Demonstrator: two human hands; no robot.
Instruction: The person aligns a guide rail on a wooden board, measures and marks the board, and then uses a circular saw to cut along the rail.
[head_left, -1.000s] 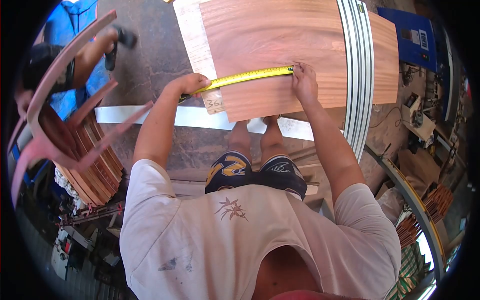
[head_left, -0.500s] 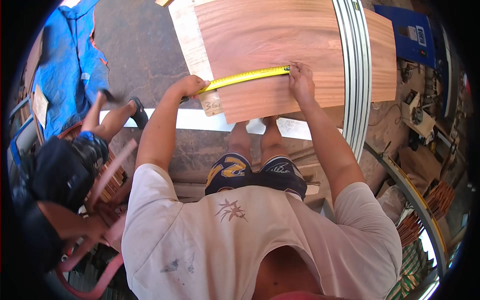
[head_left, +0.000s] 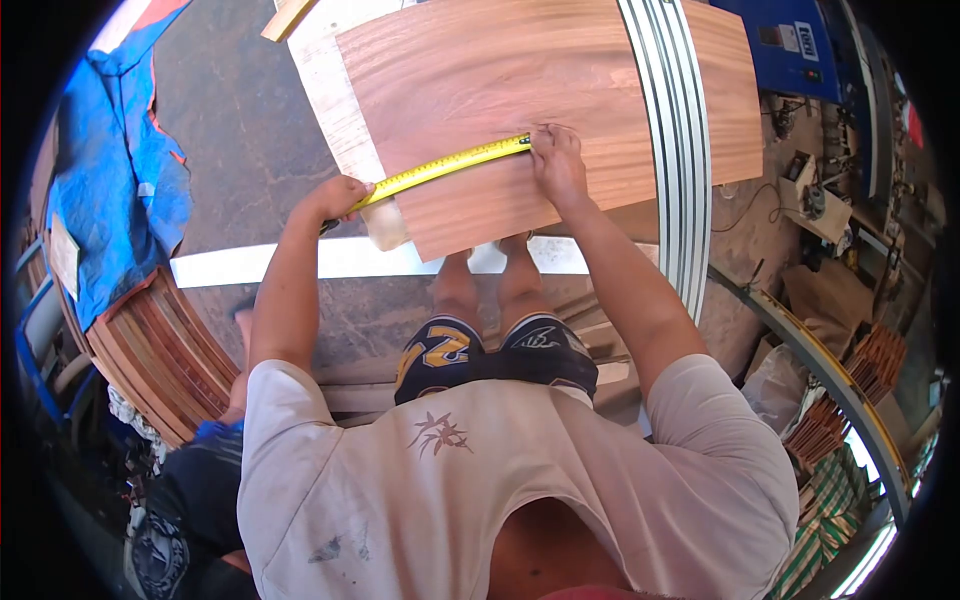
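Thumb uppermost, the left hand [head_left: 340,197] pinches a yellow tape measure [head_left: 445,164] just off the left edge of a brown board [head_left: 470,70]; something dark below that hand may be the tape's case. The right hand [head_left: 560,165] has its fingers bunched at the other end of the blade and appears to pinch it there, over the brown board. Between the hands the blade runs slightly bowed, rising toward the right as seen from above. Its left part passes over a pale board [head_left: 328,80] that juts out from under the brown one. Whether the blade touches the wood all along, I cannot tell.

The step in hand looks like taking a length, with both ends of the blade secured. A next move would call for a steady right end and an unmoved left thumb, so that the markings, too small to read here, can be checked against the brown board's left edge.

Farther out, a ribbed metal rail [head_left: 672,130] lies across the brown board's right part, and a flat silver strip [head_left: 360,258] runs below the boards. At the left are a blue tarp [head_left: 110,180], curved wooden slats [head_left: 150,350] and, partly hidden, another person [head_left: 200,490].
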